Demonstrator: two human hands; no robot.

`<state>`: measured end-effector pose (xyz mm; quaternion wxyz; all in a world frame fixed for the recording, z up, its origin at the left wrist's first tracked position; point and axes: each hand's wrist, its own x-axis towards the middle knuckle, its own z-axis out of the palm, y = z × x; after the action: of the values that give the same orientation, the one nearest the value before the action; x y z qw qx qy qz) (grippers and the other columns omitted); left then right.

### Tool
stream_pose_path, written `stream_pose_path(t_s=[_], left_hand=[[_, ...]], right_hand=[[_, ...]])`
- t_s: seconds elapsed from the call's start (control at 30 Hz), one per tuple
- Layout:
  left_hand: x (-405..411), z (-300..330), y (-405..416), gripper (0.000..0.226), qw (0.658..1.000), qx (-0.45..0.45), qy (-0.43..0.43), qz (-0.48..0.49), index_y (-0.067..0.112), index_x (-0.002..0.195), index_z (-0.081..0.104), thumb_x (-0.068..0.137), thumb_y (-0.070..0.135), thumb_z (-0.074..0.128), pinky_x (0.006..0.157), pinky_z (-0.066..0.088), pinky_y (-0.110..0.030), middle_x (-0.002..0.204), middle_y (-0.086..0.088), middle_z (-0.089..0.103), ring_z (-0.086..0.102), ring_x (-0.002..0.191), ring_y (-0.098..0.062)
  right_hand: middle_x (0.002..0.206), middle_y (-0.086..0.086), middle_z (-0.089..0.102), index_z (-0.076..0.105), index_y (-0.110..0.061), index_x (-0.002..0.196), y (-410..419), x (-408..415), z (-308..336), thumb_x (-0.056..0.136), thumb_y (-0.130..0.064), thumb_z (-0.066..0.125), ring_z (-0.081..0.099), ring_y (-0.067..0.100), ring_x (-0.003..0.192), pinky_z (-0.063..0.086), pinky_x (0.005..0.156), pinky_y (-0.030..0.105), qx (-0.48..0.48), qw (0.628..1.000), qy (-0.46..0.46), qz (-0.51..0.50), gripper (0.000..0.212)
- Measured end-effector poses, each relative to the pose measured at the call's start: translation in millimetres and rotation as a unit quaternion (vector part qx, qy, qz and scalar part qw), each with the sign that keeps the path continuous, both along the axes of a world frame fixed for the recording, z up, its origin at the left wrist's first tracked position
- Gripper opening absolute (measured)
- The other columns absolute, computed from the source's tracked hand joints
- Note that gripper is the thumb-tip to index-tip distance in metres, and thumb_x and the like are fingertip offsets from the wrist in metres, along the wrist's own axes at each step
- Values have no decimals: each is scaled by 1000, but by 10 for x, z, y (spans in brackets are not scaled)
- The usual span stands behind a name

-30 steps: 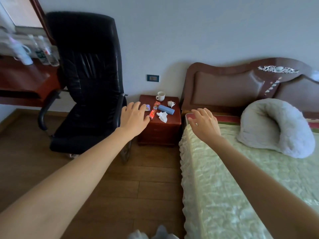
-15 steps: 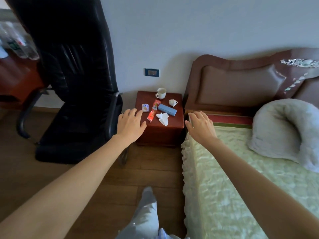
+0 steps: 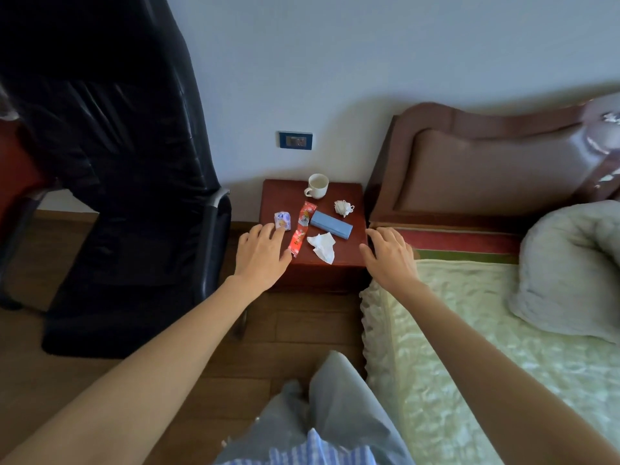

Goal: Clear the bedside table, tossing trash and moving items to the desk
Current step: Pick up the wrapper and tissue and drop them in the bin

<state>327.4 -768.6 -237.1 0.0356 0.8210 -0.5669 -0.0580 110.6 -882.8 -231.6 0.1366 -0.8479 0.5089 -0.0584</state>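
Observation:
The small red-brown bedside table (image 3: 349, 193) stands against the wall between chair and bed. On it lie a white cup (image 3: 317, 185), a crumpled white wad (image 3: 343, 207), a blue flat case (image 3: 330, 224), a red snack wrapper (image 3: 301, 228), a small white-and-blue wrapper (image 3: 282, 220) and a loose tissue (image 3: 322, 246). My left hand (image 3: 261, 256) hovers open at the table's front left corner, fingertips close to the small wrapper. My right hand (image 3: 391, 256) is open over the table's right front corner, holding nothing.
A black office chair (image 3: 110, 182) stands close on the left of the table. The bed (image 3: 486, 347) with a green cover, brown headboard (image 3: 486, 166) and grey pillow (image 3: 570, 270) fills the right. A red-brown desk edge (image 3: 13, 169) shows at far left. Wooden floor lies below.
I have stepped closer to the bedside table, so it looks larger. Both hands have moved forward and now reach its front corners; the left hand's fingers are near the small wrapper.

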Motion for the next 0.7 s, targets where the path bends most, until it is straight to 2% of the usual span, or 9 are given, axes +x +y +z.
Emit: stream_pose_path(t_s=[0.1,0.4,0.7], left_hand=[[113,-136,-248,53,1000,17,5,16,15,138,40,93,41,46,105,35,-42,142,-9,45,39,132,-26],[403,-472,-1153,52,996,62,10,64,17,140,37,94,40,43,109,32,-42,145,-8,41,34,136,-27],[497,-965,-1859,49,991,92,36,91,15,135,43,93,40,46,107,34,-42,142,-9,45,38,133,-28]], right_hand=[[132,6,51,50,-12,130,-325,121,-109,96,-31,45,37,26,130,35,105,44,3,1000,8,7,39],[143,8,44,46,-13,136,-1477,398,-544,96,-30,46,29,28,138,28,110,45,46,999,18,14,44],[140,14,47,50,-9,133,-2239,578,-1060,93,-24,51,32,32,136,30,108,48,76,996,15,37,42]])
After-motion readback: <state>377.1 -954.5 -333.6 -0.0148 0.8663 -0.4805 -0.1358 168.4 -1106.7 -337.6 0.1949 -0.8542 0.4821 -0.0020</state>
